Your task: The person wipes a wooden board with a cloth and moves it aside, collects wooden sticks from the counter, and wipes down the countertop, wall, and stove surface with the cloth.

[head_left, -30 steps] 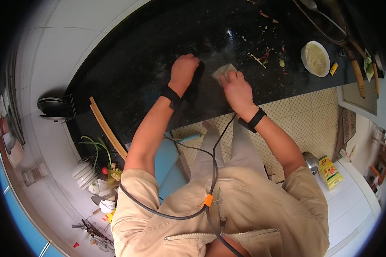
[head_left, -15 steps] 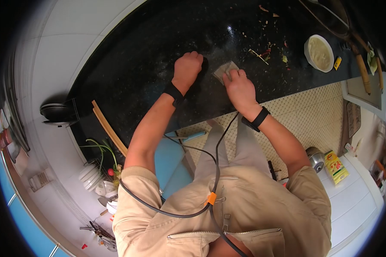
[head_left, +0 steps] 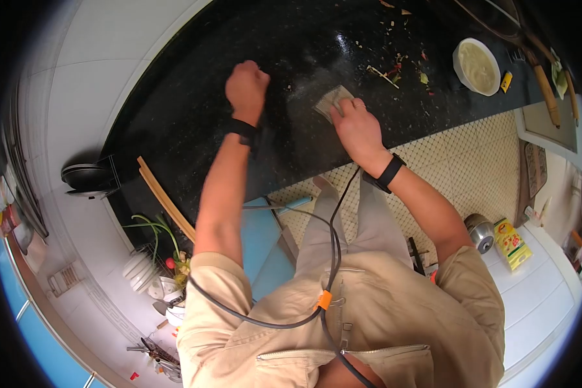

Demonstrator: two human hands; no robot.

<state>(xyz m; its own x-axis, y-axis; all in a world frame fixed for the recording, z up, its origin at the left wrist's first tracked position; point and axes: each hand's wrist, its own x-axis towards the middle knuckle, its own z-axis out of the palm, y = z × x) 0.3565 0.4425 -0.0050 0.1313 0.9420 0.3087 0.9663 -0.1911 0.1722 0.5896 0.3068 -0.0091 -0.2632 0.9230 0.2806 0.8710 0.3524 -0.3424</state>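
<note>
My right hand [head_left: 361, 134] is closed on the near edge of a flat, greyish folded cloth [head_left: 328, 103], which lies on the black speckled counter [head_left: 291, 139]. A ring shows on one finger. To the left, my left hand [head_left: 246, 89] is curled into a fist over the same counter; whatever it may hold is hidden inside the fingers. Beyond the cloth, to the right, vegetable scraps [head_left: 394, 70] lie scattered on the black surface.
At the right stand a white bowl [head_left: 476, 66] of pale liquid, a small yellow packet [head_left: 506, 82] and wooden-handled utensils [head_left: 544, 97]. A wooden strip [head_left: 165, 197] lies at the left, near black pans [head_left: 84, 176] and green stalks [head_left: 168, 233]. A dark cable [head_left: 335, 252] hangs before my chest.
My left fist has moved left and farther away over the counter. My right hand and the cloth have shifted slightly left. The whole view has also shifted a little.
</note>
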